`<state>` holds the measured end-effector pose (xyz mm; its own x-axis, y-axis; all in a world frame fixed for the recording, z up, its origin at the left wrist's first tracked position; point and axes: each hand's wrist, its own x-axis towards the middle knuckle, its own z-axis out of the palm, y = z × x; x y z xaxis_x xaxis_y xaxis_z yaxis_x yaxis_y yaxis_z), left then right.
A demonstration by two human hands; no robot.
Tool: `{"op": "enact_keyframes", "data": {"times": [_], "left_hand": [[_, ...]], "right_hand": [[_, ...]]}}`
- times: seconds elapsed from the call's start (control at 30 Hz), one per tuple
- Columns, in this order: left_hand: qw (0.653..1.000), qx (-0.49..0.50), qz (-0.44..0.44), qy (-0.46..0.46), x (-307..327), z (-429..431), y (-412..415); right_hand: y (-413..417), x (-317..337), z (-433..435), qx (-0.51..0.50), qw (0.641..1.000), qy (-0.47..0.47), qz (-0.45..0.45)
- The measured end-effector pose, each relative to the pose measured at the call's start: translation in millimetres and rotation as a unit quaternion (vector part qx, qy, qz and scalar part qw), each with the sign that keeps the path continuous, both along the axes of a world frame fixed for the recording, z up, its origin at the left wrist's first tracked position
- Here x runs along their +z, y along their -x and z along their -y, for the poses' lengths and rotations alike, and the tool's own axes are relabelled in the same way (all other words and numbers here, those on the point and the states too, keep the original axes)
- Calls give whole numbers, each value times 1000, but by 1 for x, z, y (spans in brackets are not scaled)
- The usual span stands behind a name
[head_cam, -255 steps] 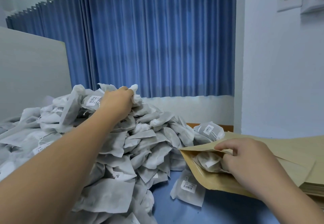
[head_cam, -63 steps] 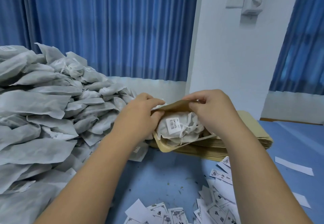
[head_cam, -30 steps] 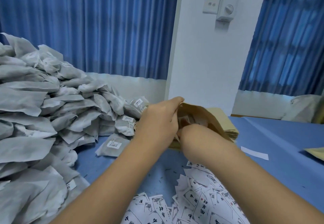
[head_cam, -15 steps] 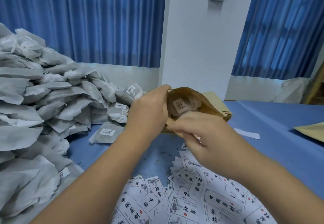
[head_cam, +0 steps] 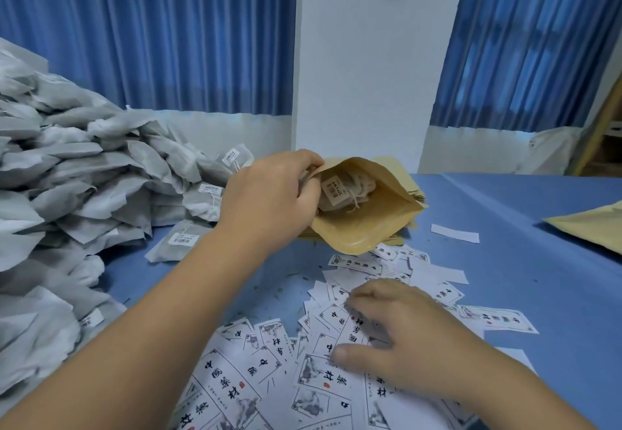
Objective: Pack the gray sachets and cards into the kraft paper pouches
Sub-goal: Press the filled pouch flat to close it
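- Head view: the left hand's (head_cam: 269, 200) fingers curl over the upper lip of a kraft pouch (head_cam: 356, 234) and pinch it, holding its mouth wide open toward the camera.
- 1 gray sachet (head_cam: 343, 190) with a barcode label and string lies inside that pouch.
- The right hand (head_cam: 404, 338), nearer the camera than the pouch, rests on loose printed cards (head_cam: 235, 386). Its fingers are loosely bent, the tips touch the cards, the thumb is stretched apart, and nothing is pinched.
- The cards are spread in a messy layer from just below the pouch's bottom edge down to the near edge of the view.
- A stack of flat pouches (head_cam: 412, 187) lies under and just behind the held pouch.
- Left of the pouch rises a big heap of gray sachets (head_cam: 84, 187), with a few labelled ones spilled near the left wrist.
- Everything sits on a blue table (head_cam: 521, 261), dotted with small dark crumbs near the cards.
- Right of the pouch lie a blank white strip (head_cam: 455, 233) and, well apart, another kraft pouch (head_cam: 592, 224) at the frame edge.
- Behind the pouch stands a white pillar (head_cam: 363, 76), with blue curtains (head_cam: 151, 32) on both sides of it.
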<state>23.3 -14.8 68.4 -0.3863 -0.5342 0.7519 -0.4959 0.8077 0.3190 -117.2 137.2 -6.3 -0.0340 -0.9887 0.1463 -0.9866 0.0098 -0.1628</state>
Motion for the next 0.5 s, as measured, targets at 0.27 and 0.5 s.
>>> {"op": "enact_keyframes", "data": {"times": [0.27, 0.5], "left_hand": [[999, -1, 29, -17, 0, -2, 0], [998, -6, 55, -33, 2, -2, 0]], "right_hand": [[1, 1, -4, -42, 998, -42, -3], [-5, -4, -2, -32, 999, -8, -6]]}}
